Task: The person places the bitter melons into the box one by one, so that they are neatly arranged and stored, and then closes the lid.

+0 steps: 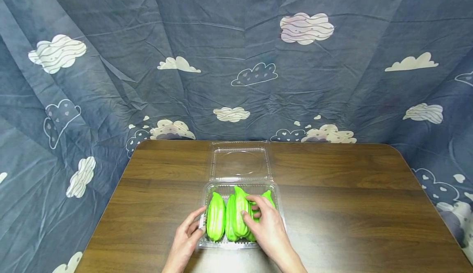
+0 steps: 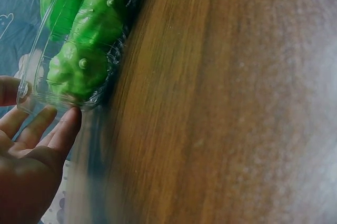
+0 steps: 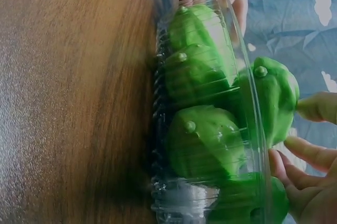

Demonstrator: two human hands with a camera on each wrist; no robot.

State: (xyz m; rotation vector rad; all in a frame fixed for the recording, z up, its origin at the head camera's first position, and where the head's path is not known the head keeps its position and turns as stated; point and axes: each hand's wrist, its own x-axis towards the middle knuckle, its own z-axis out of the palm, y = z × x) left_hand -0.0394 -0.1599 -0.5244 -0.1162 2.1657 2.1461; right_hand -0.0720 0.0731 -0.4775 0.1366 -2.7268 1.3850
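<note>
A clear plastic clamshell container (image 1: pixel 225 246) holds several bright green, lengthwise-ridged vegetables, pointed at one end like gourds or peppers; their exact kind is unclear. My right hand (image 1: pixel 271 225) reaches over the container's right half. Its thumb and fingers pinch one green ridged vegetable (image 3: pixel 276 97), which sits higher than the others, partly above the rim. At the left side, my left hand (image 1: pixel 184 234) grips the container's edge, with fingertips (image 2: pixel 71 121) against the clear wall. A separate green vegetable (image 1: pixel 216 217) lies nearest that hand. The right hand hides part of the contents.
The container's clear lid (image 1: pixel 240 164) lies folded back, away from me, near the far edge of the brown wooden table (image 1: pixel 343 207). Behind and around the table hangs a blue cloth (image 1: pixel 207 30) with cloud patterns.
</note>
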